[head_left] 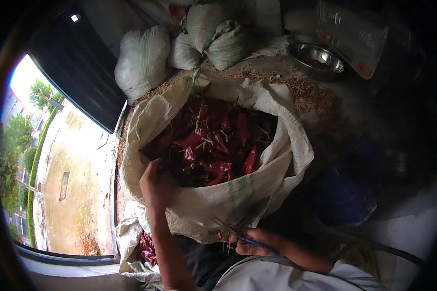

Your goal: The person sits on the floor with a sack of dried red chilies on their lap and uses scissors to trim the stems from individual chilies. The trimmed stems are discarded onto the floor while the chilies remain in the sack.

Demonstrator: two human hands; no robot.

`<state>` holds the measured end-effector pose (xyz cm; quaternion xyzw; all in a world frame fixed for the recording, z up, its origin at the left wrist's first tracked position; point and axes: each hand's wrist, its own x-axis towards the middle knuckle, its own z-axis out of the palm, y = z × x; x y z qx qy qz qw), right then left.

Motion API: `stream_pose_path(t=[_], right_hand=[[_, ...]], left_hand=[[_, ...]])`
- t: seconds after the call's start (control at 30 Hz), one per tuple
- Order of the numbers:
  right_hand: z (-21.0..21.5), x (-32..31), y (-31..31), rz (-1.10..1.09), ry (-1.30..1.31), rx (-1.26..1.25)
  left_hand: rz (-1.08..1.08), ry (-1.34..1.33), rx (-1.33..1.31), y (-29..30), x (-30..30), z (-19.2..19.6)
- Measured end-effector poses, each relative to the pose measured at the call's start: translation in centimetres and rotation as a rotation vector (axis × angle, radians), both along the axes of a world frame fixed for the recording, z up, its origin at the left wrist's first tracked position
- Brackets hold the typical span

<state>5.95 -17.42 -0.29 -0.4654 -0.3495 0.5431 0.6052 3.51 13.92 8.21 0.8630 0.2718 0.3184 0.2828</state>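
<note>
A large white woven sack (277, 169), its mouth rolled wide, is full of dried red chili peppers (218, 140) with pale stems. My left hand (156, 180) reaches over the sack's near left rim to the edge of the peppers. Its fingers are blurred and partly hidden, so their grip does not show. Below the near side of the sack, my right hand (258, 241) is closed around blue-handled scissors (260, 245). The blades point up and left in front of the sack, and look dark and smeared. Small stem bits hang by the fingertips.
Several filled white sacks (143, 60) stand behind. A metal bowl (320, 58) sits at the back right, near scattered stem debris (310, 94). A second sack (131, 242) with red peppers (146, 250) is at lower left, beside the doorway. Something blue (347, 199) lies at right.
</note>
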Motion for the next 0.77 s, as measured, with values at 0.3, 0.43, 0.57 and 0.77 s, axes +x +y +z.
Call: stream_pose_path(t=[0.3, 0.43, 0.57, 0.77], right_hand=[[1.2, -0.8, 1.4, -0.154, -0.346, 0.007], [4.6, 0.1, 1.5, -0.303, -0.502, 0.039], [5.8, 0.5, 1.5, -0.417, -0.534, 0.024], [7.5, 1.2, 2.0, -0.381, -0.609, 0.055]], left_hand=[[-0.200, -0.567, -0.638, -5.3, -3.8, 2.3], [-0.261, -0.630, -0.728, -7.6, -4.2, 1.2], [-0.235, -0.503, -0.764, -10.9, -5.4, -0.2], [-0.236, -0.324, -0.990, -14.7, -7.4, -4.3]])
